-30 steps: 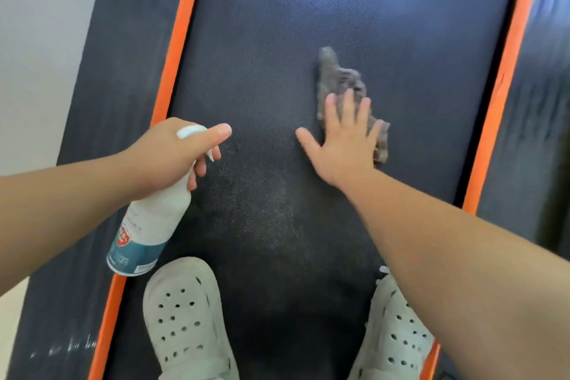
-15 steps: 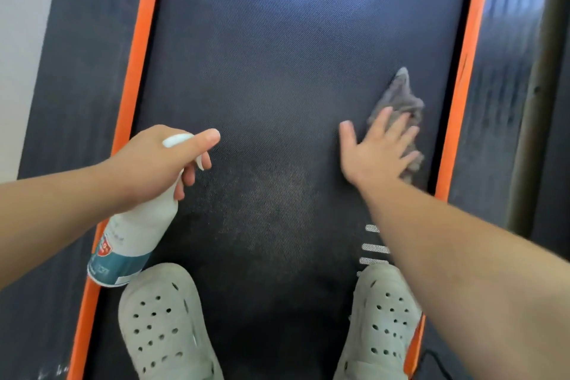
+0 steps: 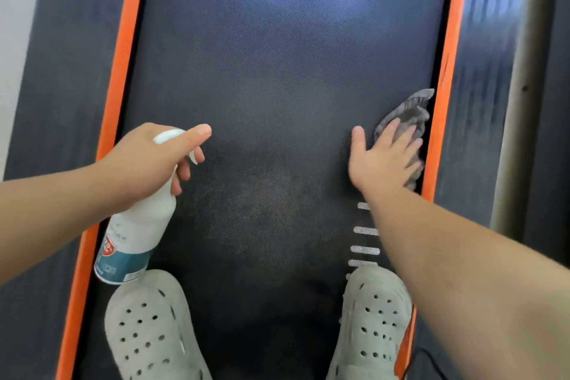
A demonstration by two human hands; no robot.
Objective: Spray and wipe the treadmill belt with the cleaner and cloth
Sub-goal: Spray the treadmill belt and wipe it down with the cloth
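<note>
Right hand [image 3: 385,160], fingers flat, presses the cloth [image 3: 407,111] at the belt [image 3: 277,71] edge, where it may snag; left hand [image 3: 145,160] grips the spray bottle [image 3: 135,234].

The dark belt [image 3: 277,71] runs between orange strips [image 3: 123,77]. On it lie a grey cloth [image 3: 407,111] at the right edge, and two pale clogs [image 3: 148,327] near.

Head camera looks steeply down, close above the treadmill belt [image 3: 283,86].
</note>
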